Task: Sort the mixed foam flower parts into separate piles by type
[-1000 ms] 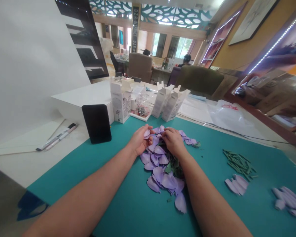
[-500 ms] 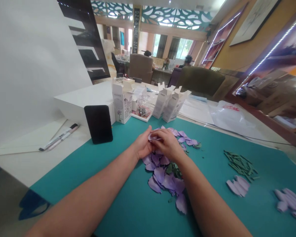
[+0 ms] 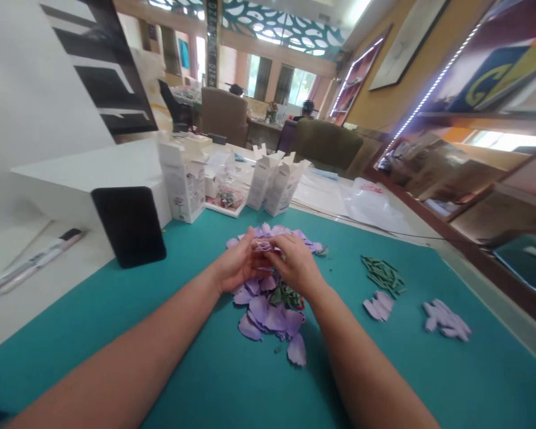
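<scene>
My left hand (image 3: 239, 262) and my right hand (image 3: 297, 262) meet over the middle of the green mat (image 3: 196, 369). Between their fingers is a small stack of purple petals (image 3: 263, 245), gripped from both sides. Beneath and around the hands spreads a pile of loose purple petals (image 3: 274, 317), with green leaf-like pieces (image 3: 287, 296) among them. Farther right lie a heap of thin green sticks (image 3: 383, 275), a small bunch of rolled purple petals (image 3: 379, 306) and a larger bunch of purple rolls (image 3: 446, 320). My palms partly hide the petals behind them.
A black phone-like slab (image 3: 129, 226) stands upright at left, beside marker pens (image 3: 40, 259). White cartons (image 3: 183, 185) and open white boxes (image 3: 279, 185) line the mat's far edge, with a small tray (image 3: 226, 202) between them. People sit at desks farther back.
The view has swung to the right, so things appear shifted left. Both hands stay together at the petals, and the stack between them now shows more clearly.
</scene>
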Action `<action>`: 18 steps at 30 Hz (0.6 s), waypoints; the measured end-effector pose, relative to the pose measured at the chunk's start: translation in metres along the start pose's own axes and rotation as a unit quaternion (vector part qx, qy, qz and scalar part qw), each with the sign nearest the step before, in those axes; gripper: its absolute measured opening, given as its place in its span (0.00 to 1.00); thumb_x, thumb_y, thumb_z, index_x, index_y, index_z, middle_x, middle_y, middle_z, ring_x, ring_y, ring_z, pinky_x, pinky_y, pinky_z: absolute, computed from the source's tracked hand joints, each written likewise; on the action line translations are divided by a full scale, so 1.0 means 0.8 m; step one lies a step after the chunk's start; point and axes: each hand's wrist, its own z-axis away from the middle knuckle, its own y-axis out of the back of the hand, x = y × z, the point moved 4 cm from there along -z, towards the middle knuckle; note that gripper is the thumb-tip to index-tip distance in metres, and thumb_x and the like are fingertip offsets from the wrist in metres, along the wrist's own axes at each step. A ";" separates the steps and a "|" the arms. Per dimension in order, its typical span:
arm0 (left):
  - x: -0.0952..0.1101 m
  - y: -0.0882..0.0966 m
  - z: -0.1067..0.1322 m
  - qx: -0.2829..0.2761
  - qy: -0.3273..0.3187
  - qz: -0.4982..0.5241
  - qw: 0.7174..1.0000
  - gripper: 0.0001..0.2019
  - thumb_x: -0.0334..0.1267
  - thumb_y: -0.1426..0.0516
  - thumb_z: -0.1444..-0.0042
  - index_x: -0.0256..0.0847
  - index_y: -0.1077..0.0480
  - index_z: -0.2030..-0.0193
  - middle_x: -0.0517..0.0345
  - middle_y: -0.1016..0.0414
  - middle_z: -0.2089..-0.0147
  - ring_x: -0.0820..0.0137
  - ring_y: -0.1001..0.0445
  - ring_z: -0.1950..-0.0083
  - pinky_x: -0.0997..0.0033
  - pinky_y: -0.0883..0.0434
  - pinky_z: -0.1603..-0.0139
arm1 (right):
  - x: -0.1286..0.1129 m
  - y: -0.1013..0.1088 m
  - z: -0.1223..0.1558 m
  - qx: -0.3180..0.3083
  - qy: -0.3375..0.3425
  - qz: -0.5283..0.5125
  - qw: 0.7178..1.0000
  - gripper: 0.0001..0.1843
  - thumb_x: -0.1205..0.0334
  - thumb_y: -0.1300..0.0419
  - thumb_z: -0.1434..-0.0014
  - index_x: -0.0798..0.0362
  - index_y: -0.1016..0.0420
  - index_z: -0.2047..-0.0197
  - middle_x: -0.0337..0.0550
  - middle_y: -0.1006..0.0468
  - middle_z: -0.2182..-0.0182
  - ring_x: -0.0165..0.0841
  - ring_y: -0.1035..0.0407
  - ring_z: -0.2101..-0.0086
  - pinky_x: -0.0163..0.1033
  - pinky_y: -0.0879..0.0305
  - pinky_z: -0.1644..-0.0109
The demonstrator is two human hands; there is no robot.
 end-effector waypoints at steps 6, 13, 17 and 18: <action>0.011 0.002 0.001 0.089 -0.028 -0.033 0.995 0.23 0.53 0.57 0.35 0.35 0.31 0.59 0.45 0.22 0.60 0.66 0.22 0.65 0.68 0.25 0.69 | 0.097 0.065 0.094 0.040 -0.192 0.082 0.977 0.08 0.58 0.46 0.40 0.51 0.28 0.65 0.42 0.26 0.69 0.33 0.32 0.68 0.36 0.40 0.63; 0.015 0.005 0.002 0.111 -0.038 -0.033 0.993 0.22 0.50 0.57 0.34 0.34 0.31 0.63 0.48 0.22 0.65 0.68 0.23 0.71 0.68 0.25 0.72 | 0.176 0.110 0.185 -0.092 -0.369 0.270 0.885 0.10 0.61 0.47 0.41 0.51 0.26 0.68 0.44 0.25 0.67 0.33 0.33 0.68 0.36 0.47 0.68; 0.018 0.006 0.002 0.122 -0.042 -0.029 0.991 0.22 0.48 0.57 0.33 0.34 0.31 0.64 0.48 0.22 0.66 0.68 0.23 0.72 0.69 0.25 0.73 | 0.180 0.112 0.193 -0.172 -0.426 0.276 0.844 0.15 0.58 0.50 0.38 0.50 0.24 0.68 0.46 0.22 0.66 0.33 0.31 0.68 0.36 0.48 0.69; 0.020 0.006 0.002 0.124 -0.044 -0.027 0.991 0.21 0.48 0.57 0.33 0.34 0.31 0.64 0.48 0.22 0.66 0.69 0.23 0.72 0.69 0.25 0.73 | 0.181 0.111 0.194 -0.190 -0.441 0.271 0.834 0.15 0.58 0.50 0.37 0.50 0.24 0.67 0.46 0.22 0.66 0.34 0.31 0.68 0.36 0.48 0.70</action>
